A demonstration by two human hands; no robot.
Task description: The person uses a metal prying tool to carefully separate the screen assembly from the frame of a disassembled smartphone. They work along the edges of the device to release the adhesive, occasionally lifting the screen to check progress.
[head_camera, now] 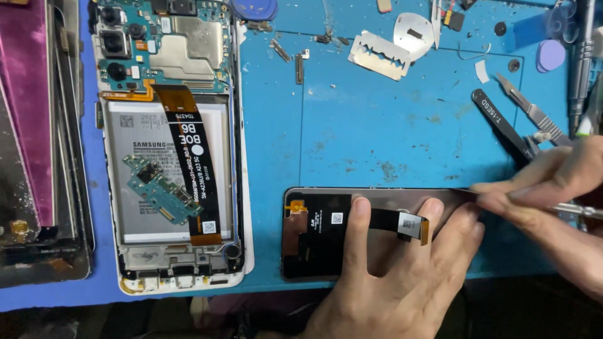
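Note:
A detached phone screen panel (pixel 320 251) lies face down near the front edge of the blue mat, its black flex cable (pixel 402 223) folded across its back. My left hand (pixel 402 276) presses down on the panel with fingers spread. My right hand (pixel 553 188) pinches a thin metal tool (pixel 581 210) whose tip meets the panel's upper right edge. An opened phone body (pixel 173 144) with exposed board, battery and a loose small green board lies to the left.
Black tweezers (pixel 502 125), a scalpel (pixel 531 110), a razor blade (pixel 380 56), a screwdriver (pixel 581 56) and small parts lie at the back right of the blue mat (pixel 377 125). A stack of screen panels (pixel 38 144) stands at the left edge.

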